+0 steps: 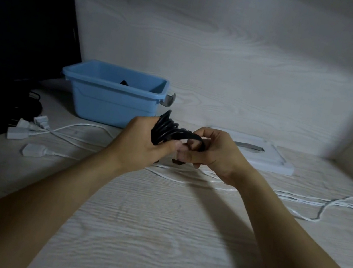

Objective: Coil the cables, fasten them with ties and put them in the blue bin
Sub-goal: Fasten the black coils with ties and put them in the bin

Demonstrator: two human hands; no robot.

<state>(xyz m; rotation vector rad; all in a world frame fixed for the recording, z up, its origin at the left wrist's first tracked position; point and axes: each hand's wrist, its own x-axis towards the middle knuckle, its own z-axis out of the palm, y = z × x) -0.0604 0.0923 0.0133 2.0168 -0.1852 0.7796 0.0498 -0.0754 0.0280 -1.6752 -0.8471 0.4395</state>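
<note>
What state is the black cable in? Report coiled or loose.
Coiled: the black cable sits bunched in loops, gripped by the left hand and right hand.

1. You have a coiled black rubber cable raised above the pale wood-grain desk, its loops bunched upright; a black strap crosses them.
2. Your loose white cables sprawl uncoiled across the desk, plugs at the left.
3. Your blue plastic bin stands upright behind them, something dark inside.
</note>
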